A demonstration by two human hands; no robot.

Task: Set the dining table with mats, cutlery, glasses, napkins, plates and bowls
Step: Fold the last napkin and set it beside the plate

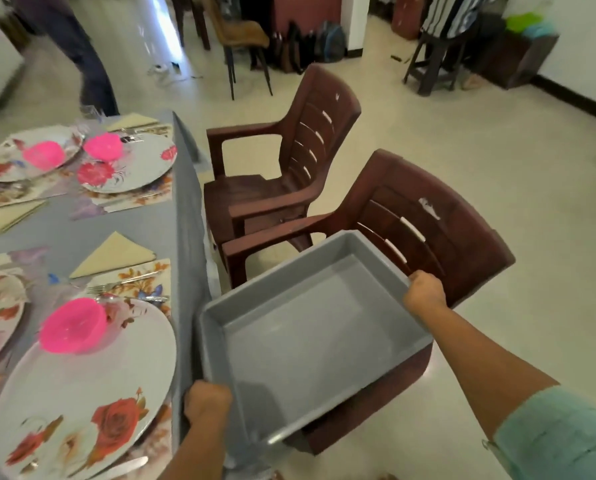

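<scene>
Dining table (172, 230) left of left hand (207, 400): mats, plates, pink bowls, napkins, cutlery laid; glasses unclear. Left hand and right hand (424, 291) grip empty grey tray (310, 327) above chair; setting looks nearly finished

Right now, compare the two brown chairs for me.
The near chair has the grey tub over its seat; the far chair shows a bare seat. The near chair's white scuff on the backrest is larger than the far chair's. Both are brown, slatted, with arms, facing the table.

Table edge (185, 237) left, brown chairs (428, 216) ahead; open floor (497, 150) right.
</scene>
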